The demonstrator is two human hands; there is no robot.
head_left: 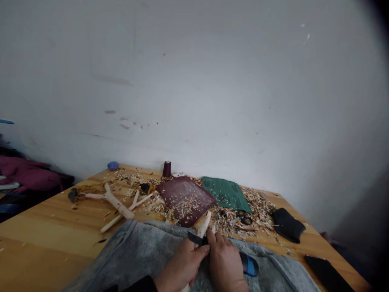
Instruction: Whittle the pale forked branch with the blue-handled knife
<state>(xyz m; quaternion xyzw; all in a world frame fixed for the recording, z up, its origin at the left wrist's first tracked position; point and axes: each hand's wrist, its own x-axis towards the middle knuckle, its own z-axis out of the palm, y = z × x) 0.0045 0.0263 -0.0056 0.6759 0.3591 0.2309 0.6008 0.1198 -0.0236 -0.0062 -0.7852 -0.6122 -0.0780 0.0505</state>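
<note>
Low in the view, my left hand (184,259) is closed around a pale, peeled wooden stick (204,224), whose tip points up and away from me. My right hand (225,259) grips a knife; its black and blue handle (250,265) sticks out to the right. The dark knife blade (195,238) lies across the stick, and my left thumb is close beside the blade. Both hands are over a grey cloth (158,247) at the table's near edge. My fingers hide part of the stick.
Peeled forked branches (117,205) lie on the wooden table (51,231) at left. Wood shavings surround a maroon sheet (185,194), a green sheet (226,192) and scissors (245,220). A thread spool (167,168) stands by the wall. A black pad (288,224) and phone (326,272) lie right.
</note>
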